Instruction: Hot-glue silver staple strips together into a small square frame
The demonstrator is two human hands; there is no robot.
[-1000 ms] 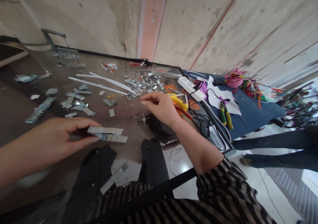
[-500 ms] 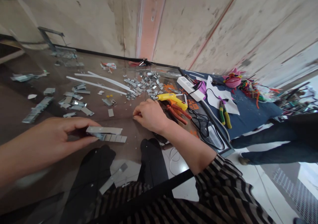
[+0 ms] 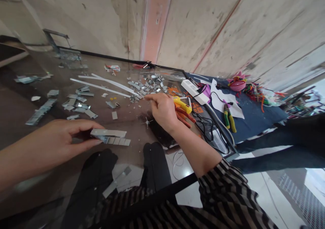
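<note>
My left hand grips the end of a folded silver-grey piece between thumb and fingers. Its upper arm is a plain bar, and its lower arm is a row of small square tiles. My right hand is stretched over the glass table, index finger out to the edge of a pile of small shiny tiles; the other fingers are curled and partly hidden. Nothing shows in it. Just beside this hand lie a yellow glue gun and red-handled pliers, partly covered by the hand.
White glue sticks lie left of the pile, and loose tile pieces lie further left. A white power strip and black cables run along the right edge. Green-handled pliers lie on blue cloth. A person's legs are at right.
My right hand has moved up and away from me towards the tile pile, its index finger now extended. A small star-shaped mark shows where it was. My left hand keeps its hold.
</note>
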